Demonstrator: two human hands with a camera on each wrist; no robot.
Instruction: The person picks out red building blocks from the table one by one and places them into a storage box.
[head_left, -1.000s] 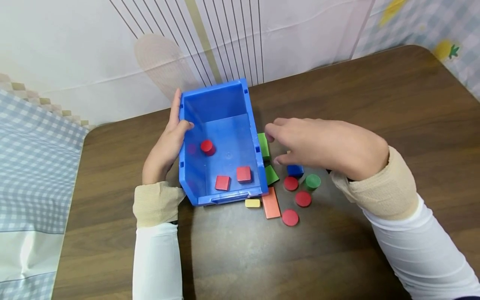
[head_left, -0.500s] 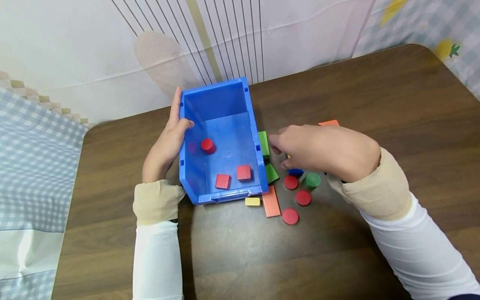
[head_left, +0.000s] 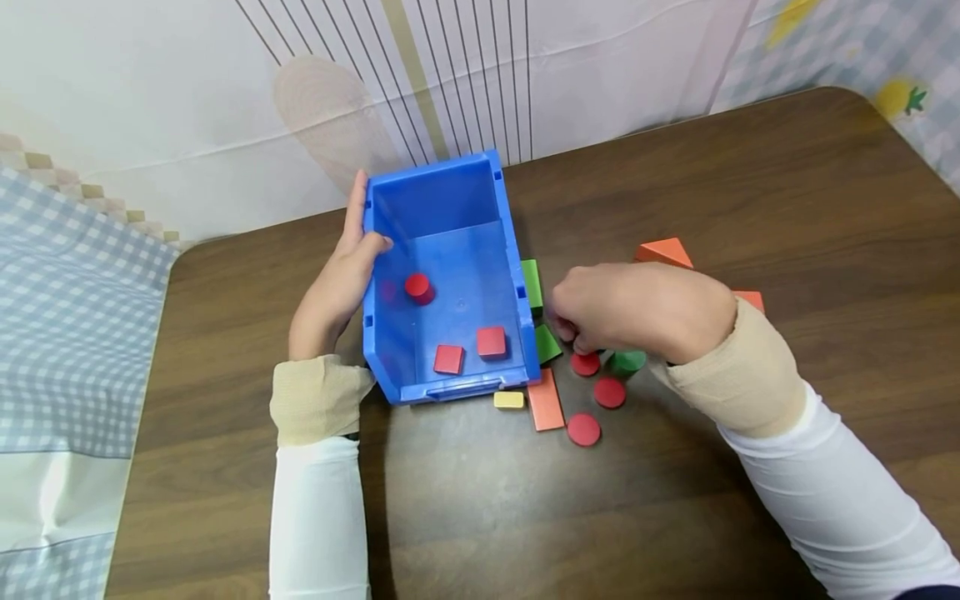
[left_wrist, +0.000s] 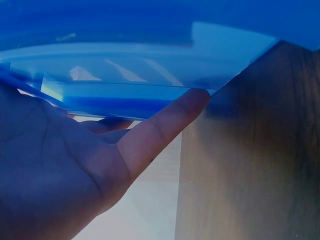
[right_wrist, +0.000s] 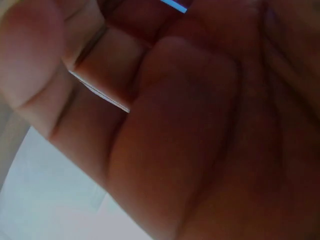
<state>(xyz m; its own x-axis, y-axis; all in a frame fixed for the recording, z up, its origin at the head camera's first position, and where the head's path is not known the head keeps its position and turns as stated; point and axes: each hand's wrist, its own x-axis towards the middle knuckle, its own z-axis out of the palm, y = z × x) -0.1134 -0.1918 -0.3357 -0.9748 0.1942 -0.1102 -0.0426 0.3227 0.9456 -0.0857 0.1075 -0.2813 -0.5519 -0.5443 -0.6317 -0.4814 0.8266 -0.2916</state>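
Right hand (head_left: pixel 637 312): lowered since a second ago, fingers now curled over blocks beside blue bin (head_left: pixel 450 392); hold unclear, cannot tell.
Left hand (head_left: pixel 337 287): unchanged, grasping bin wall.
Blue block: now hidden under hand.
Orange wedges (head_left: pixel 663 252): newly uncovered on worktop (head_left: pixel 750 167).

I see the blue bin (head_left: pixel 442 275), an open plastic box, standing upright near the table's (head_left: pixel 675 517) back edge toward its left side, my left hand (head_left: pixel 337 287) flat against its left wall with the thumb hooked over the rim. Just off the bin's right wall my right hand (head_left: pixel 637 312) is curled over the blocks, its fingertips at a red disc (head_left: pixel 585 364); whether it grips one I cannot tell.
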